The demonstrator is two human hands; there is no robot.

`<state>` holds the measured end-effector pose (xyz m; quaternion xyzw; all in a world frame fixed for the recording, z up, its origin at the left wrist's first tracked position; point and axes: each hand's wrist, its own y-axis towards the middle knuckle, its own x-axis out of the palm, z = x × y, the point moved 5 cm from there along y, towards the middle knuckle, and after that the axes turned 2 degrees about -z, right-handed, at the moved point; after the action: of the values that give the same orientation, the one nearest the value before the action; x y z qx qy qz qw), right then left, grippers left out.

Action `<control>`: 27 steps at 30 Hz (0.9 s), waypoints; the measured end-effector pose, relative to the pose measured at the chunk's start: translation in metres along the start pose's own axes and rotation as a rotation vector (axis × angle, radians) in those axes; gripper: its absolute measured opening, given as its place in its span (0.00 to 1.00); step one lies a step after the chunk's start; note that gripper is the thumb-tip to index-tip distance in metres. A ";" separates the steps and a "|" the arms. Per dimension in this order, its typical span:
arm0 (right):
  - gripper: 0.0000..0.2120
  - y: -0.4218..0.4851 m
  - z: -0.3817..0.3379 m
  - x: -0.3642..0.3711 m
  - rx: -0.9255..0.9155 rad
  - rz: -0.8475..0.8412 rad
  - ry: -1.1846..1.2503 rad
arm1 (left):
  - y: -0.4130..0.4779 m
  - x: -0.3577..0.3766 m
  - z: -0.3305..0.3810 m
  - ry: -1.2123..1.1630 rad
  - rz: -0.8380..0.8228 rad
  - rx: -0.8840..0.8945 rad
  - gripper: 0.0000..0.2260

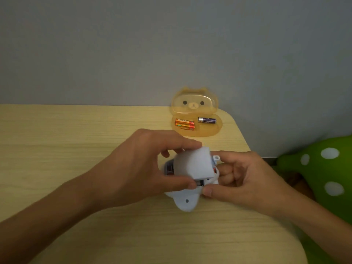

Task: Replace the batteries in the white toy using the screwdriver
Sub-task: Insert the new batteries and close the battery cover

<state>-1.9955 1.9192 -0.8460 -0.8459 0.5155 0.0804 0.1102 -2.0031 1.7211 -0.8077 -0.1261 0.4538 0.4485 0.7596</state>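
The left hand [137, 165] pinches the white lid [194, 162]; the right hand [247, 178] holds the toy [182, 197]. Keep both grips firm and move the lid slowly, straight.

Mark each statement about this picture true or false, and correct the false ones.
1. The bear case stands open. True.
2. It holds two orange batteries and one purple battery. True.
3. Only one hand touches the toy. False: the left hand and right hand both hold the white toy.
4. A screwdriver lies beside the case. False: none is in view.
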 end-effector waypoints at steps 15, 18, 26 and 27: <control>0.28 0.000 -0.005 0.000 0.022 0.003 -0.005 | -0.015 -0.005 -0.018 -0.014 0.004 -0.234 0.29; 0.27 -0.001 -0.008 0.001 0.042 -0.009 -0.002 | -0.016 -0.004 -0.013 0.005 0.007 -0.276 0.25; 0.22 0.001 -0.018 0.002 0.156 0.060 0.175 | -0.017 -0.003 -0.008 0.011 -0.004 -0.328 0.27; 0.22 0.002 -0.018 0.003 0.164 0.059 0.178 | -0.017 -0.002 -0.009 -0.003 -0.006 -0.334 0.27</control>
<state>-1.9952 1.9113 -0.8296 -0.8223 0.5528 -0.0341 0.1306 -1.9953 1.7050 -0.8144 -0.2513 0.3714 0.5155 0.7302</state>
